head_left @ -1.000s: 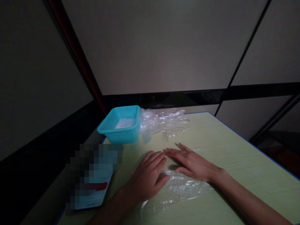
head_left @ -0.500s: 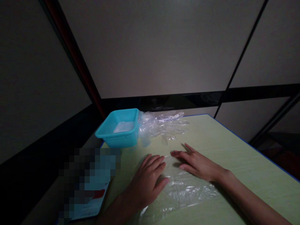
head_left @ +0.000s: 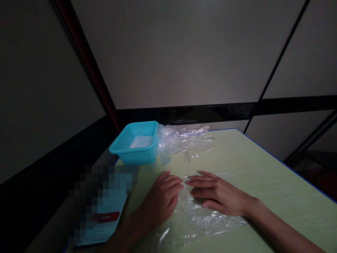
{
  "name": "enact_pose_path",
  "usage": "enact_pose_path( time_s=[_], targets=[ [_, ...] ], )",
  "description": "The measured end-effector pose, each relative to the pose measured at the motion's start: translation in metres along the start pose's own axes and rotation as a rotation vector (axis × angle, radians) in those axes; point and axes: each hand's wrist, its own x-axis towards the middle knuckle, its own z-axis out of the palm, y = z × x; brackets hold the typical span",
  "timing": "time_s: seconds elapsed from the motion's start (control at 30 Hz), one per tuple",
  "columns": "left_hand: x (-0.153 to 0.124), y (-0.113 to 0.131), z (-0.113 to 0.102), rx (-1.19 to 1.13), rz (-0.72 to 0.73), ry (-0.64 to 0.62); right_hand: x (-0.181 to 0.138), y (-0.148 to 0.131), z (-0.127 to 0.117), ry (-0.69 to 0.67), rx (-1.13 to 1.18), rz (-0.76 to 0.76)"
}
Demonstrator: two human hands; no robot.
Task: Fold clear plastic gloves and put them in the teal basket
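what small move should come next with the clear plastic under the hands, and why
Probably draw the right hand gently toward the person across the clear plastic, with the left hand steadying its left side: creases glint just on the near side of the right hand, and both hands are palm-down.

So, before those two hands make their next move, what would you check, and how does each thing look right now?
1. Left hand not gripping anything: ok, its fingers are extended.
2. Right hand not gripping anything: ok, its fingers are spread.
3. Near clear plastic lying smooth: not ok, creases show just below the right hand.
4. Fingertips pressing on that plastic: cannot tell from this angle.
5. Far plastic pile apart from the near piece: ok, bare table shows between them.
6. Blue basin standing upright: ok, beside the far pile.
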Motion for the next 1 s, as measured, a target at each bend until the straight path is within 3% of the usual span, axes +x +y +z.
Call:
enact_pose_path(
  time_s=[0.3,0.5,0.7,1.0],
  targets=[
    [-0.0001,0.0005,-0.0006,-0.009,-0.023,-0.030,0.0030,-0.0032,0.0025,-0.037,0.037,0.042],
    [-0.0005,0.0031,-0.0040,0.049,0.062,0.024,0.0029,-0.0016,0.0022,-0.037,0.025,0.076],
    [0.0022,0.0029,-0.0006,0.074,0.128,0.077,0.0002,-0.0025,0.0007,0.061,-0.038,-0.002],
    [-0.0014,0.0078,-0.0001,-0.019,0.149,-0.027,0.0023,-0.0048,0.0028,0.073,-0.013,-0.072]
  ],
)
